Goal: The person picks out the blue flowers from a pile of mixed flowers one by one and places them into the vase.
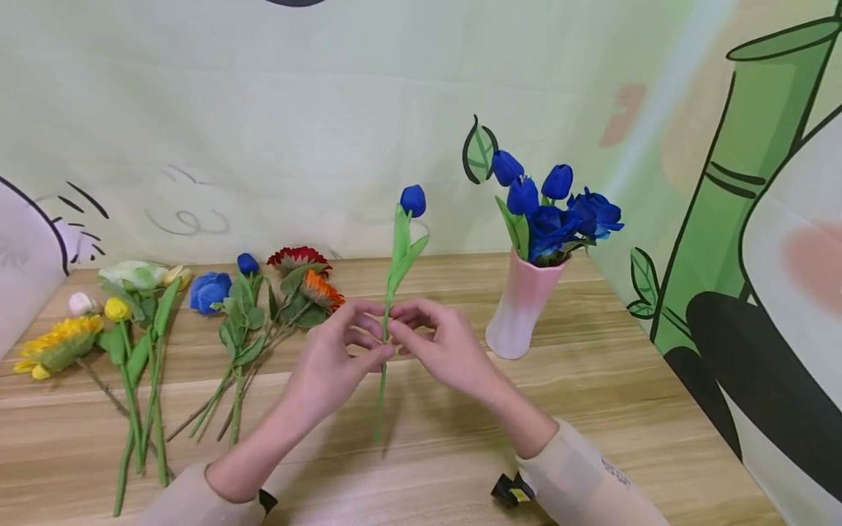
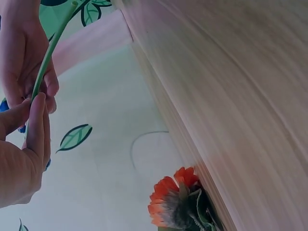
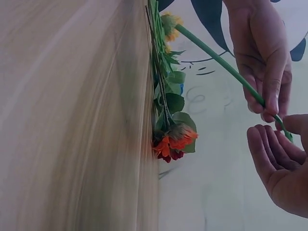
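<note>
Left pile: I see a sunflower, a yellow tulip and a pale bloom lying on the tabletop.
Middle bunch: a blue rose, a red flower and an orange flower lie close together.
Left-hand grip: thumb and fingers pinch the stem of the blue tulip.
Held stem: the tulip is upright between both hands, bloom on top.
Right-hand grip: pinches the same stem; on my feed the fingertips overlap, so exact contact is hard to read.
Vase: stands upright, filled with blue flowers.
</note>
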{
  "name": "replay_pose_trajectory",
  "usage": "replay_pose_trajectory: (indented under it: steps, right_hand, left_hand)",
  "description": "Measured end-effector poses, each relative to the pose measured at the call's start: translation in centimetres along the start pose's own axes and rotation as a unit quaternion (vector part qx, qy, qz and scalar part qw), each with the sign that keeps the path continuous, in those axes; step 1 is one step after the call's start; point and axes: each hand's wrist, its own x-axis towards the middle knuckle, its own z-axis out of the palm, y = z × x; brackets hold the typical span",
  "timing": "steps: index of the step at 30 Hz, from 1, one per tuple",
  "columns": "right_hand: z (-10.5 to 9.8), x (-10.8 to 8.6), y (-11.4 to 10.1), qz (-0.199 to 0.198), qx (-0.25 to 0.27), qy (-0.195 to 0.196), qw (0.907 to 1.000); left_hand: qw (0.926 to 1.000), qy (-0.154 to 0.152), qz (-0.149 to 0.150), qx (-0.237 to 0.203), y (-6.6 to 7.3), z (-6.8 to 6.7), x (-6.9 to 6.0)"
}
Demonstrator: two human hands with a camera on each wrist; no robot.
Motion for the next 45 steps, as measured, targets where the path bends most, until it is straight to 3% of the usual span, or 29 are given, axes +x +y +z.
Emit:
replay_pose_trajectory:
  steps: [11,21,24,28,35,40,45]
  right_hand:
    - [0.1,0.0,-0.2,0.006,0.023,0.028,0.9993]
    - [-0.2,-0.2,-0.5,0.000,0.028,0.029,0.9992]
    - [-0.5,-0.2,-0.7,-0.003,0.026,0.030,0.9992]
    - [-1.1,-0.4,-1.0,-0.020,-0.024,0.041,0.9987]
    - [-2.3,-0.7,-1.3,-0.090,-0.123,0.074,0.9854]
    - [-3.1,-0.7,-1.4,-0.149,-0.169,0.090,0.9702]
    - [-3.9,-0.8,-1.6,-0.196,-0.204,0.107,0.9532]
  left_hand:
    - [0.9995,-0.015,0.013,-0.023,0.0,0.7,0.0]
    - [0.9990,-0.031,0.021,-0.026,-0.5,0.8,0.0]
    - [0.9993,-0.032,0.019,-0.001,-0.5,0.6,-0.1]
    - [0.9988,-0.026,0.013,0.040,-0.6,-0.2,-0.1]
    - [0.9941,-0.032,0.020,0.101,-1.1,-2.1,0.1]
    - [0.9832,-0.038,0.014,0.178,-1.7,-3.6,0.1]
    - [0.9670,-0.047,-0.006,0.250,-2.0,-4.7,-0.3]
